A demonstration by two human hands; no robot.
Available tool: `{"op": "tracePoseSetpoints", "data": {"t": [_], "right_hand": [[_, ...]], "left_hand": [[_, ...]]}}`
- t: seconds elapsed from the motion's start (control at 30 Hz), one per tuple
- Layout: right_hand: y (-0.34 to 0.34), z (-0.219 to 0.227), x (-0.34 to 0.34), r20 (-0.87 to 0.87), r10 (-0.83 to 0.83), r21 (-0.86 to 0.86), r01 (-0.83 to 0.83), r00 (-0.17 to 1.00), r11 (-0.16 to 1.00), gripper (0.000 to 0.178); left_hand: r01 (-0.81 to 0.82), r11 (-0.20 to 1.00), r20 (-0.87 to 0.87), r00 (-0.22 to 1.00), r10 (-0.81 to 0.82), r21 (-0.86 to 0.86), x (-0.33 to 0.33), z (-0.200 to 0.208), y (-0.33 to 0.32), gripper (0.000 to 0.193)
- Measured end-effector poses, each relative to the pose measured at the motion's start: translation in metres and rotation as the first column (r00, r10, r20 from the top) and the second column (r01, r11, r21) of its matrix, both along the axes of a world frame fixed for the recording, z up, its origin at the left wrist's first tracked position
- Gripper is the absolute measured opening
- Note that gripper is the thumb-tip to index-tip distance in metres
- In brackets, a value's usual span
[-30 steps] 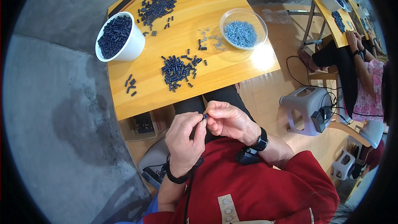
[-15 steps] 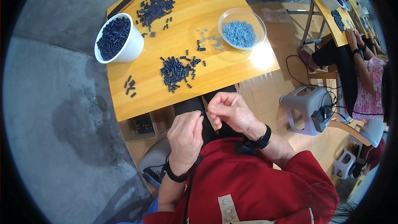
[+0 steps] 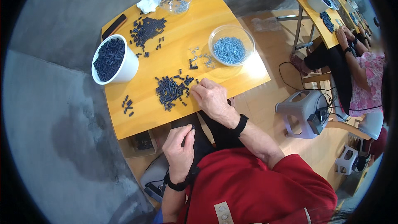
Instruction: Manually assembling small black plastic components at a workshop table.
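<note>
Two hands are seen over the near edge of a wooden worktop. The right hand is laid on the worktop close to that near edge, its fingers curled down and touching the right fringe of a loose pile of small dark parts; whether a part is pinched under the fingertips cannot be told. The left hand is held below the worktop edge, over the lap, closed around a small dark piece that shows at the thumb and fingertip.

A white bowl filled with dark parts is set near the left edge, and a few stray parts lie between it and the near edge. A clear bowl of pale blue-grey parts is placed toward the right edge, with a few scattered bits just left of it. A second heap of dark parts lies farther back, near a crumpled white cloth and a clear lid-like dish at the far edge. Bare wood is left open between the near pile and both bowls, and along the right near corner.

Compared with half a second ago, the hands have been parted: they were joined together over the lap, and the right hand is now stretched forward onto the worktop while the left has been kept low.
</note>
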State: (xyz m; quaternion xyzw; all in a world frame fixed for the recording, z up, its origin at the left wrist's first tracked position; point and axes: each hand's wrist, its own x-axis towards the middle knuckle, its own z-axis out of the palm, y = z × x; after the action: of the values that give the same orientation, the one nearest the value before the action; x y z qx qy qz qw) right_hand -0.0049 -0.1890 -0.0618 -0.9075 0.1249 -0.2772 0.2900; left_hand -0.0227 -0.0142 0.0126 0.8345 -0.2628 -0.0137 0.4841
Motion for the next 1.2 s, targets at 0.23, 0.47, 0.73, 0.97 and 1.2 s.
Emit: {"op": "tracePoseSetpoints", "data": {"t": [0.23, 0.47, 0.73, 0.97, 1.2], "right_hand": [[-0.012, 0.008, -0.006, 0.053, -0.027, 0.111, 0.021, 0.998, 0.994, 0.008], [-0.05, 0.001, -0.013, -0.142, -0.214, -0.121, 0.197, 0.966, 0.973, 0.029], [-0.049, 0.0, -0.016, -0.237, -0.162, -0.229, 0.107, 0.958, 0.967, 0.029], [-0.042, 0.008, -0.034, -0.054, -0.136, -0.134, 0.128, 0.989, 0.983, 0.018], [-0.048, 0.009, -0.032, 0.044, -0.146, 0.097, 0.141, 0.988, 0.985, 0.013]], "left_hand": [[-0.013, 1.0, 0.002, 1.0, 0.013, -0.017, 0.007, -0.004, -0.003, 0.013], [0.012, 1.0, -0.023, 1.0, -0.013, -0.029, 0.009, -0.009, -0.006, 0.015], [0.015, 0.999, -0.016, 1.0, -0.015, -0.034, 0.008, -0.008, -0.006, 0.016], [0.016, 1.0, -0.026, 1.0, -0.017, -0.025, 0.007, -0.012, -0.005, 0.016], [0.015, 1.0, -0.051, 0.999, -0.015, -0.015, 0.007, -0.01, -0.007, 0.016]]}}
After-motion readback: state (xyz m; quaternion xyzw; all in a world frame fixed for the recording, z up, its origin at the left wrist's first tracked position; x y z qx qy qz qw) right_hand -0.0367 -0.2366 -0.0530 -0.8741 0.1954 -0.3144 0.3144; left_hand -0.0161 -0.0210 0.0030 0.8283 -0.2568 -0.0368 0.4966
